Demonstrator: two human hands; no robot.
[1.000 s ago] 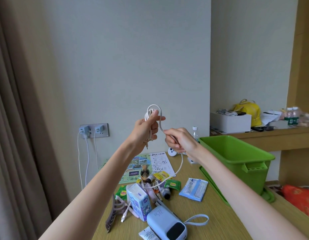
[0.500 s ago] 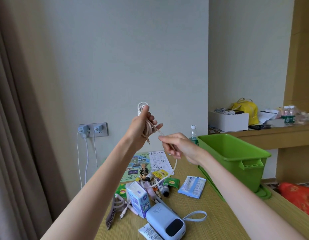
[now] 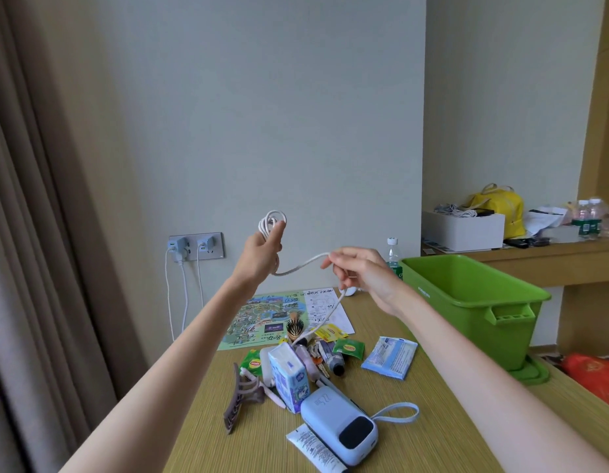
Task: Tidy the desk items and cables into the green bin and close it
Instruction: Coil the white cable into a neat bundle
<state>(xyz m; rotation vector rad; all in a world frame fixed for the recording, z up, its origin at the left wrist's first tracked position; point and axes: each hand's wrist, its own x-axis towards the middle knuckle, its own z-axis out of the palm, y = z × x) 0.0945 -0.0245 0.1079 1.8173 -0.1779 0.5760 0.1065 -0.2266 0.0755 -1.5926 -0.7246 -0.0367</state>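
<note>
My left hand (image 3: 262,254) is raised above the desk and grips a coiled bundle of white cable (image 3: 271,222). A loose strand sags across to my right hand (image 3: 359,268), which pinches it; the rest hangs down into the pile of small items on the desk. The open green bin (image 3: 473,291) stands at the right on its lid (image 3: 531,372). On the desk lie a blue power bank (image 3: 340,421), a tissue pack (image 3: 289,373), a brown hair clip (image 3: 240,397), tea bags (image 3: 347,346), a small brush (image 3: 294,327) and a wipes packet (image 3: 390,356).
A printed map leaflet (image 3: 262,315) lies at the back of the desk. Wall sockets (image 3: 195,247) hold two chargers with hanging white leads. A water bottle (image 3: 392,254) stands behind the bin. A side shelf carries a white box (image 3: 463,230) and a yellow bag (image 3: 497,206).
My right hand has drawn away from the left to the right, pulling a length of cable out into a sagging span. The left hand still holds the coil.
</note>
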